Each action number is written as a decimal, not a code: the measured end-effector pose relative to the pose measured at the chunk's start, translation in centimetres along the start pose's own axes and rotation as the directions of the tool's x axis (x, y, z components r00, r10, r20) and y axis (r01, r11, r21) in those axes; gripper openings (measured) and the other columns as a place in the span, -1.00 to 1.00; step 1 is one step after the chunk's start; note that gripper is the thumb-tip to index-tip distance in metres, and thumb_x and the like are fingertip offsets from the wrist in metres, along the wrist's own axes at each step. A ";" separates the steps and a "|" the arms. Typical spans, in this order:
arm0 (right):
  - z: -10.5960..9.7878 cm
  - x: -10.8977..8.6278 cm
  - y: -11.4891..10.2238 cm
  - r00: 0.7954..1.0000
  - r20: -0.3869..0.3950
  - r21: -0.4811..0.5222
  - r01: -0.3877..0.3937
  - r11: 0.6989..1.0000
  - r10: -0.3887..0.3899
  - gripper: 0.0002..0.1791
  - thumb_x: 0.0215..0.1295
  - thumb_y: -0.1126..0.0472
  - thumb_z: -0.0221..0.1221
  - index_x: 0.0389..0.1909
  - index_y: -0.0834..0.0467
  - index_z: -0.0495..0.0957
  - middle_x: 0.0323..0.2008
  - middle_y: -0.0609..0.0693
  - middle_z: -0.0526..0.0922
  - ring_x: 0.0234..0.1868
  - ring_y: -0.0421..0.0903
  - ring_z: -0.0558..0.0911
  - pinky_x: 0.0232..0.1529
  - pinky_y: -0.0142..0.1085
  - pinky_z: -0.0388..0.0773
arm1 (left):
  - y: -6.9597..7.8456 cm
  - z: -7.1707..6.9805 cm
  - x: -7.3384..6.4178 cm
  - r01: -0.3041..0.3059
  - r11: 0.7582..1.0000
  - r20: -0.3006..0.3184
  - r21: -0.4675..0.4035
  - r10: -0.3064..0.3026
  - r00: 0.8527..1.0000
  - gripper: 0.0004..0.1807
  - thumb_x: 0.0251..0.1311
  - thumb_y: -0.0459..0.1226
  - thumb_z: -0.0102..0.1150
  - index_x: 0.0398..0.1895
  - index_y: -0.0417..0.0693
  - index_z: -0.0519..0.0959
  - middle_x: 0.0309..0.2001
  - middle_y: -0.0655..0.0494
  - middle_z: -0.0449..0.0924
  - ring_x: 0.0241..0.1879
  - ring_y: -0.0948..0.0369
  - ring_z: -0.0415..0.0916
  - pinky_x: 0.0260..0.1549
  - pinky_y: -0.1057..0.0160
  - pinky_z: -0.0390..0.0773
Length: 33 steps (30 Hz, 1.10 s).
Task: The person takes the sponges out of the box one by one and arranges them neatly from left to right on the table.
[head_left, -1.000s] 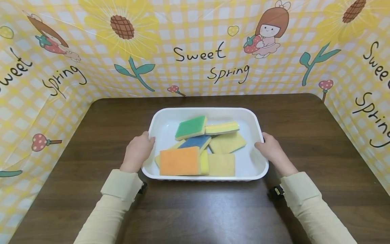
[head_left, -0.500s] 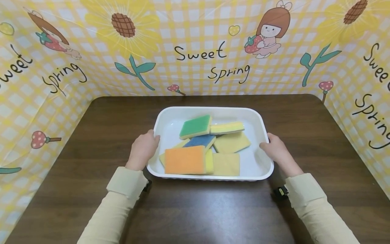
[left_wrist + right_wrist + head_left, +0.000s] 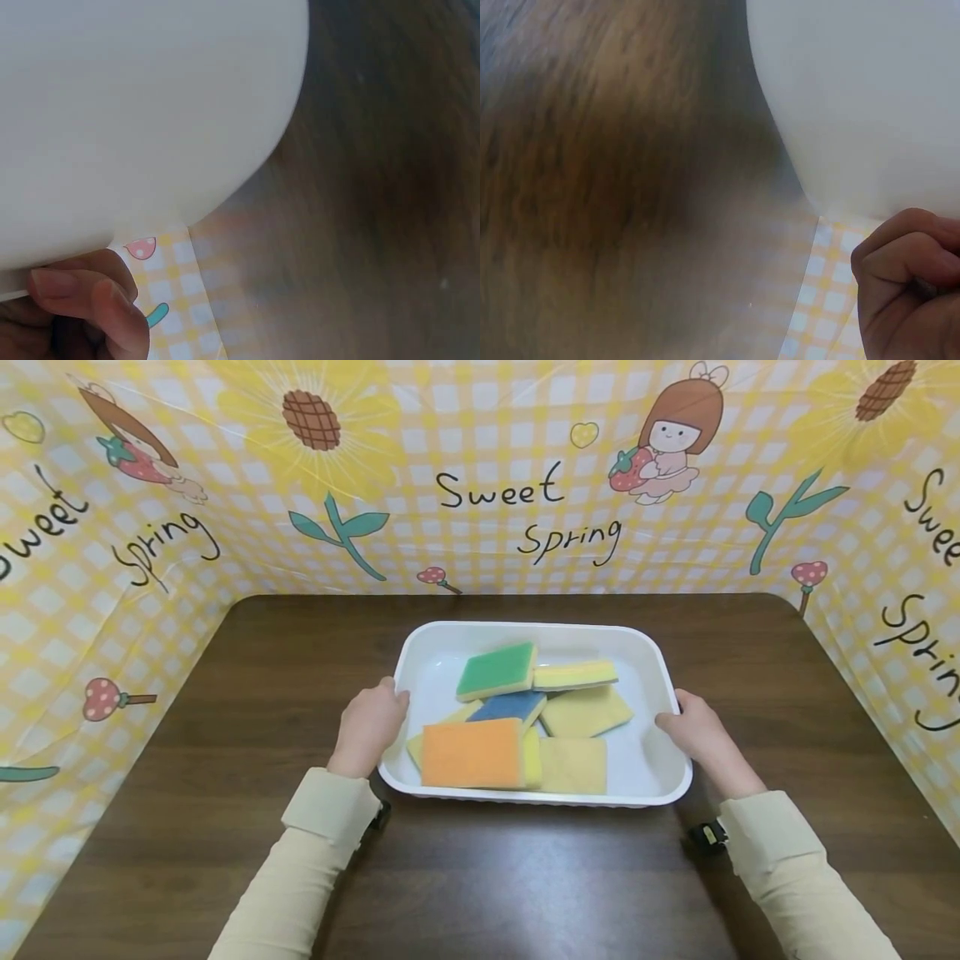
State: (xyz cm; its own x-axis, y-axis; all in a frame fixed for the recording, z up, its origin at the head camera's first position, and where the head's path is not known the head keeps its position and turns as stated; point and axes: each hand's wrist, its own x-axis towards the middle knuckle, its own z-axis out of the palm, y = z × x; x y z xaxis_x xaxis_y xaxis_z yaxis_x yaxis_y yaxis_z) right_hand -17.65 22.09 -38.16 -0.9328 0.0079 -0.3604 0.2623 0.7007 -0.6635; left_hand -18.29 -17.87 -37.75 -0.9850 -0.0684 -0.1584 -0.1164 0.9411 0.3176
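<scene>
A white rectangular tray (image 3: 643, 756) is held level by both hands, and seems to be off the table. My left hand (image 3: 371, 727) grips its left end; in the left wrist view the curled fingers (image 3: 90, 289) lie under the rim. At the right end my right hand (image 3: 701, 731) grips it, thumb over the rim. Inside the tray lie several sponges: an orange-faced one (image 3: 471, 753) at the front left, a green-faced one (image 3: 497, 671) at the back, a blue-faced one (image 3: 504, 707) between them, and pale yellow ones (image 3: 585, 712) to the right, partly overlapping.
A dark brown wooden table (image 3: 517, 877) extends below and around the tray. Yellow-checked cloth (image 3: 495, 552) with printed flowers and lettering encloses its back, left and right sides.
The tray and both hands have moved slightly to the right together. The sponges keep their places inside the tray, and both grips look the same.
</scene>
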 end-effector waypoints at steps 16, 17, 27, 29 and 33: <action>-0.4 -0.3 0.3 1.000 0.003 0.015 -0.013 1.000 0.013 -0.47 0.33 0.23 -0.12 0.21 0.50 0.19 0.07 0.51 0.43 -0.13 0.18 0.65 -0.24 -0.09 0.65 | 1.3 0.2 -0.4 0.010 1.000 -0.029 0.022 -0.009 1.000 -0.57 0.43 -0.18 -0.20 0.06 -0.42 0.39 -0.22 -0.37 0.59 -0.31 -0.11 0.60 -0.35 -0.03 0.58; -0.4 -0.3 0.3 1.000 0.001 0.015 -0.012 1.000 0.012 -0.47 0.33 0.23 -0.12 0.20 0.50 0.19 0.07 0.51 0.43 -0.13 0.18 0.65 -0.24 -0.09 0.65 | 1.3 0.1 -0.4 0.016 1.000 -0.028 0.027 -0.015 0.999 -0.57 0.43 -0.18 -0.19 0.07 -0.42 0.39 -0.21 -0.36 0.59 -0.30 -0.12 0.61 -0.34 -0.04 0.58; -0.3 -0.3 0.2 0.998 -0.001 0.036 -0.057 0.998 0.057 -0.46 0.36 0.22 -0.12 0.25 0.47 0.17 0.12 0.48 0.40 -0.05 0.21 0.61 -0.18 -0.06 0.64 | 1.9 0.4 -0.4 0.103 0.994 -0.012 0.028 -0.103 0.995 -0.57 0.42 -0.17 -0.26 0.09 -0.36 0.36 -0.17 -0.35 0.60 -0.25 -0.14 0.61 -0.32 -0.08 0.56; -0.3 -0.3 0.2 0.998 0.002 0.038 -0.060 0.997 0.060 -0.46 0.37 0.21 -0.12 0.25 0.47 0.17 0.13 0.48 0.40 -0.05 0.21 0.61 -0.18 -0.06 0.64 | 1.9 0.6 -0.4 0.111 0.994 -0.027 0.015 -0.111 0.993 -0.57 0.41 -0.17 -0.28 0.08 -0.35 0.36 -0.18 -0.35 0.60 -0.25 -0.15 0.61 -0.31 -0.09 0.56; -0.3 -0.2 0.3 0.998 0.004 0.040 -0.060 0.997 0.060 -0.47 0.37 0.21 -0.13 0.25 0.46 0.18 0.12 0.47 0.41 -0.06 0.19 0.62 -0.19 -0.08 0.65 | 1.9 0.9 -0.4 0.112 0.994 -0.058 -0.004 -0.112 0.992 -0.58 0.39 -0.17 -0.29 0.05 -0.35 0.37 -0.18 -0.36 0.60 -0.23 -0.18 0.61 -0.31 -0.12 0.55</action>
State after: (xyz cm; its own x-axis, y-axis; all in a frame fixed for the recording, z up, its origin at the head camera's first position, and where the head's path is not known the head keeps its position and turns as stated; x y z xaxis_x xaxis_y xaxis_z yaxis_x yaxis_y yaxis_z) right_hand -17.42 22.55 -38.09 -0.9142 0.0469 -0.4026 0.3277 0.6701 -0.6660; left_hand -18.02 -15.77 -37.94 -0.9714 -0.1926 -0.1386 -0.2266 0.9262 0.3012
